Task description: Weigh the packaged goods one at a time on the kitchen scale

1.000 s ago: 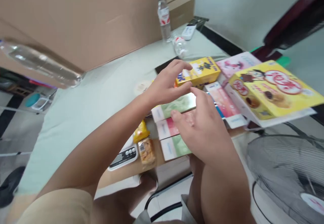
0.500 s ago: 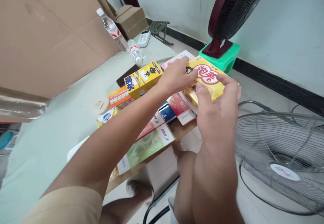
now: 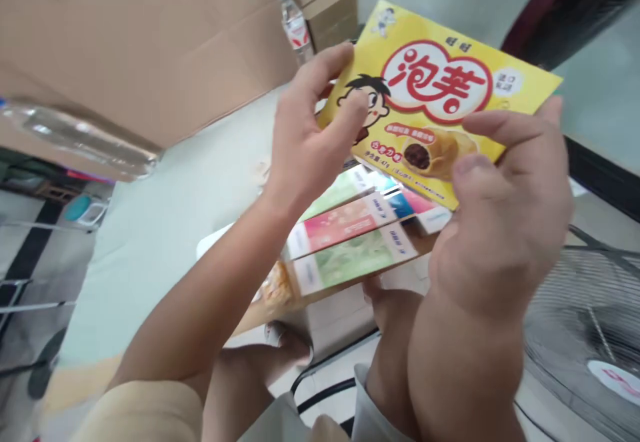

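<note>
Both my hands hold up a yellow snack box [image 3: 440, 35] of chocolate cream puffs, its printed front tilted toward me. My left hand [image 3: 307, 129] grips the left end, thumb on the front over the cartoon boy. At the right end, my right hand [image 3: 510, 209] has its thumb and index finger across the front; its other fingers are partly hidden. Below the snack box, a green-and-white carton [image 3: 355, 259] and a pink-and-white carton [image 3: 345, 225] lie side by side on the table, with more cartons partly covered behind them.
A pale green cloth [image 3: 200, 182] covers the table. A water bottle [image 3: 295, 25] stands at the back by a cardboard box [image 3: 330, 12]. Clear-wrapped food [image 3: 277, 285] lies at the table's front edge. A fan guard [image 3: 585, 309] is low on the right, and another blurred fan [image 3: 575, 12] is behind.
The cream puff box has been lifted off the pile and brought up closer to me, now gripped in both hands. The view has swung left, and the box hides the back of the pile.
</note>
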A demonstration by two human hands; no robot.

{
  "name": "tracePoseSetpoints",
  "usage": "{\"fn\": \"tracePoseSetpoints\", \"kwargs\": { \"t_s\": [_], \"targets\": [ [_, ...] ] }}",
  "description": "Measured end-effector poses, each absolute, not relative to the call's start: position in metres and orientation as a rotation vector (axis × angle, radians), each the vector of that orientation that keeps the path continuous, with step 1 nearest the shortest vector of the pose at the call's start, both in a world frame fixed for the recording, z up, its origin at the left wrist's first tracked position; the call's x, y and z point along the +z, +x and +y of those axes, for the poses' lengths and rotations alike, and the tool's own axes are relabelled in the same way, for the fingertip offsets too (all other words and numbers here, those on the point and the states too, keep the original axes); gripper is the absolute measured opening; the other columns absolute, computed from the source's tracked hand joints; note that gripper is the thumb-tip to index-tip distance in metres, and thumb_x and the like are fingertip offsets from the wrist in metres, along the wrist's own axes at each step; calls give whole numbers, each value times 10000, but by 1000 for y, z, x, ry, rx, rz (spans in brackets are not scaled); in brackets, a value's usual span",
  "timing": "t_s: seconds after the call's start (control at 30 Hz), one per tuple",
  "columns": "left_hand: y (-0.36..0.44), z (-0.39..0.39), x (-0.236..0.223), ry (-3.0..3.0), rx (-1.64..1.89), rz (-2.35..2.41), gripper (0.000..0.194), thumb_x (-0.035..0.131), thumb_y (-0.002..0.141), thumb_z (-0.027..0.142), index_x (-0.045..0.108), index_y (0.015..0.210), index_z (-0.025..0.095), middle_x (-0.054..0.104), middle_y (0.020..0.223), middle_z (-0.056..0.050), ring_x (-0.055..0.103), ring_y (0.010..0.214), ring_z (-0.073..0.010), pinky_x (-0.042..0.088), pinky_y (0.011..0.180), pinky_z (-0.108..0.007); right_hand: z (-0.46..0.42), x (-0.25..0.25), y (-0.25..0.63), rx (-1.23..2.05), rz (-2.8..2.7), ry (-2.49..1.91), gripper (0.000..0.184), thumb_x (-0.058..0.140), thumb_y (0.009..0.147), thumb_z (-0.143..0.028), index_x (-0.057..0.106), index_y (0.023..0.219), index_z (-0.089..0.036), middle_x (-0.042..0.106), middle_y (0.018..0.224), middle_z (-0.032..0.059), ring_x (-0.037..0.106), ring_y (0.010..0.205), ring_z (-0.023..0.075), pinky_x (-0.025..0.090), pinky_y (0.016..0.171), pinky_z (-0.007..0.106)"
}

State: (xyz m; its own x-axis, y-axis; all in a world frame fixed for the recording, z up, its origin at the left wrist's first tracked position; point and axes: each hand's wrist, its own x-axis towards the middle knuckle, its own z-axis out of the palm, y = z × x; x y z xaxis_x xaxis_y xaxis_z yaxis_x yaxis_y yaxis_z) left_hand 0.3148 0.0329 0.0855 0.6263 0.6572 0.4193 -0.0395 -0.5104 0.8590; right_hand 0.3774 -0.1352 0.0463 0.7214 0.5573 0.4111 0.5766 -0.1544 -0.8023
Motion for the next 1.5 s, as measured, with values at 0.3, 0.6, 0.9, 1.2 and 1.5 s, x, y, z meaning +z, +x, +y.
{"fn": "tracePoseSetpoints", "kwargs": {
  "t_s": [0.3, 0.6, 0.9, 1.2, 1.5],
  "targets": [
    [49, 44, 33, 1558, 1381, 1026, 269, 655, 894, 367, 729, 1130, 261, 776, 1099, -38, 736, 1070, -244, 643, 896, -380, -58, 48, 195, 322, -1298, -1689, 404, 436, 1000, -458, 617, 1287, -239, 360, 1700, 141, 187, 1679, 320, 358, 1274, 613],
    [-50, 42, -39, 1277, 1191, 1305, 297, 613, 912, 354, 709, 1165, 231, 730, 1297, -85, 710, 1134, -234, 621, 907, -370, -6, -6, 122, 577, -1417, -1900, 289, 607, 905, -440, 653, 1129, -264, 519, 1555, 154, 459, 1527, 379, 402, 1211, 658],
    [-66, 47, -51, 1265, 1077, 1380, 311, 664, 879, 350, 659, 1167, 233, 718, 1317, -98, 673, 1211, -256, 579, 1030, -434, -10, -11, 140, 458, -1434, -2011, 430, 574, 897, -552, 629, 1207, -259, 603, 1499, 149, 457, 1527, 388, 423, 1180, 618],
    [-56, 48, -60, 1304, 1137, 1273, 300, 676, 902, 356, 657, 1167, 217, 726, 1260, -110, 705, 1140, -244, 617, 897, -375, -12, -10, 130, 594, -1411, -1911, 418, 619, 878, -494, 622, 1215, -247, 663, 1361, 155, 639, 1282, 366, 504, 1100, 614],
    [-120, 55, -45, 970, 1606, 1280, 429, 810, 835, 491, 646, 1155, 257, 763, 1137, -85, 753, 1097, -255, 650, 829, -351, -7, -19, 84, 818, -1397, -1424, 430, 714, 922, -424, 667, 1343, -353, 434, 1510, 100, 661, 1261, 272, 669, 939, 431]
  ]
}}
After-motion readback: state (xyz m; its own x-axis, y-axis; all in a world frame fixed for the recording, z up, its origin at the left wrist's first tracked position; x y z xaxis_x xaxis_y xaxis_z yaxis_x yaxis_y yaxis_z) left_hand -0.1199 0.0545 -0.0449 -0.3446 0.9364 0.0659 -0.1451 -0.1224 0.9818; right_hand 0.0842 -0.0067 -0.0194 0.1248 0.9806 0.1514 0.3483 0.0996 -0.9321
